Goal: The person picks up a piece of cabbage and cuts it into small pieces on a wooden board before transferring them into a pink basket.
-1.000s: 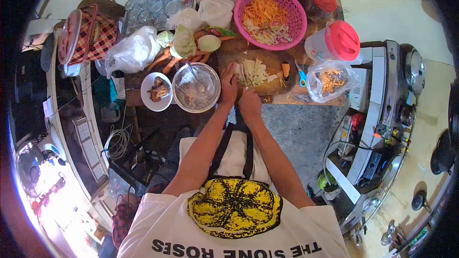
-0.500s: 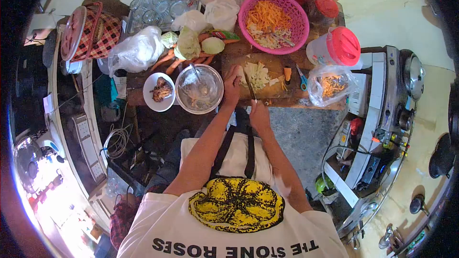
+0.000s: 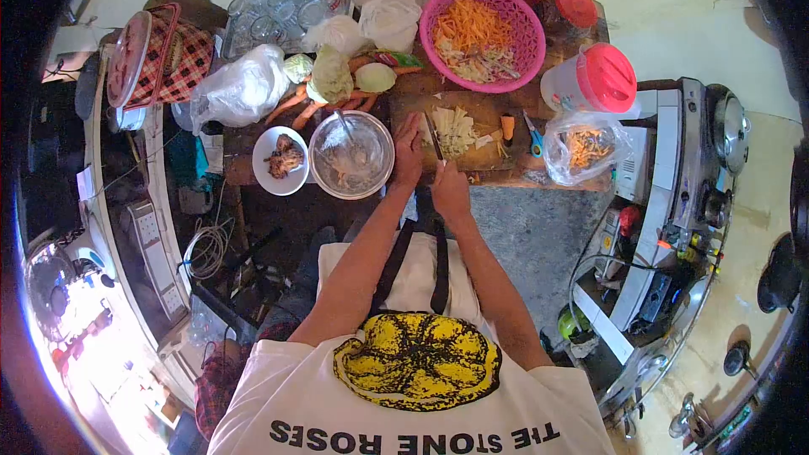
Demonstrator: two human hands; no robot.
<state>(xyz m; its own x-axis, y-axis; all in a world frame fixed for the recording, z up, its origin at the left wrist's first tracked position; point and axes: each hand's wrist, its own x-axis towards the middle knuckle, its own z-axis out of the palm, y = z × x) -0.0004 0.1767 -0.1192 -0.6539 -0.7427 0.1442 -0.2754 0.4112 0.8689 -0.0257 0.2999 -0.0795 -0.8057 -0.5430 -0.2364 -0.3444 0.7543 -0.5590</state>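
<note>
My right hand (image 3: 451,189) is wrapped around the handle of a knife (image 3: 434,136), its blade pointing away from me over a wooden cutting board (image 3: 483,108). My left hand (image 3: 409,152) presses a pale piece of cabbage (image 3: 424,124) against the board, just left of the blade; its fingers hide most of that piece. To the right of the blade lies a heap of sliced cabbage (image 3: 456,133). A carrot stub (image 3: 507,127) rests near the board's right side, with blue-handled scissors (image 3: 534,136) beyond it.
A steel bowl (image 3: 389,170) sits close by my left hand, and a white bowl (image 3: 268,179) with browned food is beside it. Behind the board stands a pink basket (image 3: 539,49) of shredded carrot and cabbage. A plastic bag (image 3: 619,152) of carrot shreds lies at right.
My right hand has moved slightly forward with the knife. The sliced cabbage beside the blade has shifted a little. My left hand stays in nearly the same place.
</note>
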